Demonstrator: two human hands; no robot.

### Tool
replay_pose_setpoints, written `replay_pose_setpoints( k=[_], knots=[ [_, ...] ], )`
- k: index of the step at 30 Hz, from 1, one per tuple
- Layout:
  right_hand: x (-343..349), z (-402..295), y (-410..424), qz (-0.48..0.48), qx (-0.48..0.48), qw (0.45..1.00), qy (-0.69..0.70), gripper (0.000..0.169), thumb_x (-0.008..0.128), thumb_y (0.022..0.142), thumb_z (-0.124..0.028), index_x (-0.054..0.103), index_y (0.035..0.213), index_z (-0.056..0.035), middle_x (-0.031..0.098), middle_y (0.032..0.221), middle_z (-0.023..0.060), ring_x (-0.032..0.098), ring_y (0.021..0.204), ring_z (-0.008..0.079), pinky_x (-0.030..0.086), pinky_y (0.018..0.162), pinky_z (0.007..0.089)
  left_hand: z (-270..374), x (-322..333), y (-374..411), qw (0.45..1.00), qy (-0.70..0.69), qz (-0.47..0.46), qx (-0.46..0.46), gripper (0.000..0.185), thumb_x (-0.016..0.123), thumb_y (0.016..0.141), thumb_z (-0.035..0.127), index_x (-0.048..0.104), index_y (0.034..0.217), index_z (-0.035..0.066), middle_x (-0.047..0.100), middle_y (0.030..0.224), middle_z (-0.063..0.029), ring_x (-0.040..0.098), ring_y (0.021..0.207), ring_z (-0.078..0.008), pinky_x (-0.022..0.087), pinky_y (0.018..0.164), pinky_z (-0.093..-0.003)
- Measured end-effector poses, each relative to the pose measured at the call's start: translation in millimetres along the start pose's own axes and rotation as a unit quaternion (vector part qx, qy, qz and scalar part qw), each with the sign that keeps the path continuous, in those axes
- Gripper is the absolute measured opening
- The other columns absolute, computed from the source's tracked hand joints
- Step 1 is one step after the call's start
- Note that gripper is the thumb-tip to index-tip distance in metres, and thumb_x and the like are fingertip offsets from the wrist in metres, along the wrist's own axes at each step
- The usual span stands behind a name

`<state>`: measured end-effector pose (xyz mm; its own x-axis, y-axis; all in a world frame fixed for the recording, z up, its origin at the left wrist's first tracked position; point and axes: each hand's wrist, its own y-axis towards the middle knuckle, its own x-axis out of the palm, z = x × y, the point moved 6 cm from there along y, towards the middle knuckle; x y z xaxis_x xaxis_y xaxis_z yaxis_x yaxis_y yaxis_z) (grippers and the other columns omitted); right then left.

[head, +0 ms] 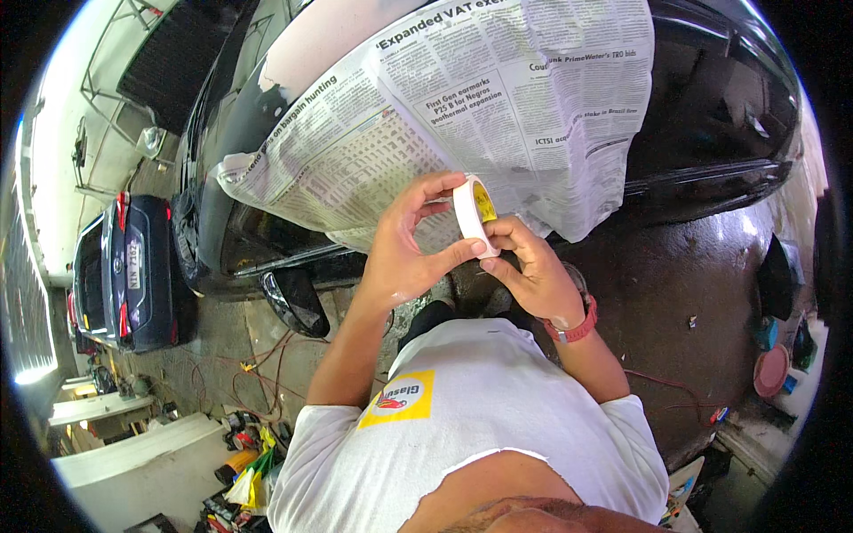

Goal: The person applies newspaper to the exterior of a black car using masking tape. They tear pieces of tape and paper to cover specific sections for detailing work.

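Between my two hands is a roll of white masking tape (pixel 468 212) with a yellow inner core. My left hand (pixel 408 236) spans the roll, fingertips on its upper rim and thumb on its lower edge. The thumb and fingers of my right hand (pixel 533 270) pinch at the roll's lower right side. Right behind the roll, sheets of newspaper (pixel 400 140) cover part of a black car (pixel 700 113). The lower edge of the paper hangs wrinkled over the car's side. A patch of pale, bare-looking surface (pixel 320 33) shows above the paper.
The car's black side mirror (pixel 296 303) juts out at my left. Red hoses or cords (pixel 273 363) lie on the wet concrete floor (pixel 640 293). A second, dark car (pixel 126 273) stands farther left. Tools and bottles (pixel 243 460) are piled at lower left; a pink basin (pixel 771 370) is at right.
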<state>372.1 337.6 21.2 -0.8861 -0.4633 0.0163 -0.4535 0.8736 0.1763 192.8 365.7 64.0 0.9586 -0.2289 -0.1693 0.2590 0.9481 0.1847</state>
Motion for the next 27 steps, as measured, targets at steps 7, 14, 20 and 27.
replay_pose_setpoints(
  k=[7, 14, 20, 27],
  knots=[
    [8.2, 53.8, -8.0, -0.04, 0.018, 0.988, 0.145, 0.024, 0.059, 0.102, 0.009, 0.057, 0.124, -0.0001, 0.062, 0.126, 0.0062, 0.06, 0.12, 0.0135, 0.049, 0.105, 0.0325, 3.0, 6.4, -15.5, 0.995, 0.086, 0.039, -0.029, 0.072, 0.094, 0.081, 0.021, 0.062, 0.143, 0.005, 0.065, 0.142, -0.0104, 0.061, 0.133, -0.0255, 0.05, 0.112, -0.0438],
    [16.9, 66.0, -13.2, -0.03, -0.003, 0.989, 0.145, 0.026, 0.067, 0.102, 0.002, 0.061, 0.127, -0.0011, 0.065, 0.122, 0.0053, 0.062, 0.117, 0.0141, 0.05, 0.101, 0.0328, -9.7, 3.3, -29.4, 0.993, 0.111, 0.019, -0.033, 0.074, 0.089, 0.086, 0.024, 0.055, 0.148, 0.001, 0.06, 0.148, -0.0145, 0.058, 0.138, -0.0249, 0.046, 0.117, -0.044],
    [41.3, 13.6, -4.6, -0.049, -0.037, 0.998, 0.008, 0.044, 0.074, 0.098, -0.003, 0.063, 0.141, -0.0011, 0.068, 0.134, 0.0144, 0.064, 0.129, 0.0244, 0.05, 0.11, 0.0412, -73.8, -27.1, -42.0, 0.953, -0.227, 0.023, -0.201, 0.058, 0.048, 0.11, 0.044, 0.054, 0.147, -0.001, 0.068, 0.137, -0.0167, 0.068, 0.124, -0.0261, 0.052, 0.11, -0.0432],
    [84.0, 4.0, 9.3, 0.024, -0.105, 0.981, -0.163, 0.04, 0.077, 0.095, -0.01, 0.069, 0.133, -0.0027, 0.073, 0.128, 0.0148, 0.066, 0.125, 0.0364, 0.046, 0.115, 0.0465, -89.2, -49.1, -76.4, 0.885, -0.37, 0.04, -0.282, 0.065, 0.034, 0.115, 0.056, 0.058, 0.143, 0.002, 0.069, 0.135, -0.0147, 0.069, 0.122, -0.027, 0.055, 0.106, -0.0441]
  ],
)
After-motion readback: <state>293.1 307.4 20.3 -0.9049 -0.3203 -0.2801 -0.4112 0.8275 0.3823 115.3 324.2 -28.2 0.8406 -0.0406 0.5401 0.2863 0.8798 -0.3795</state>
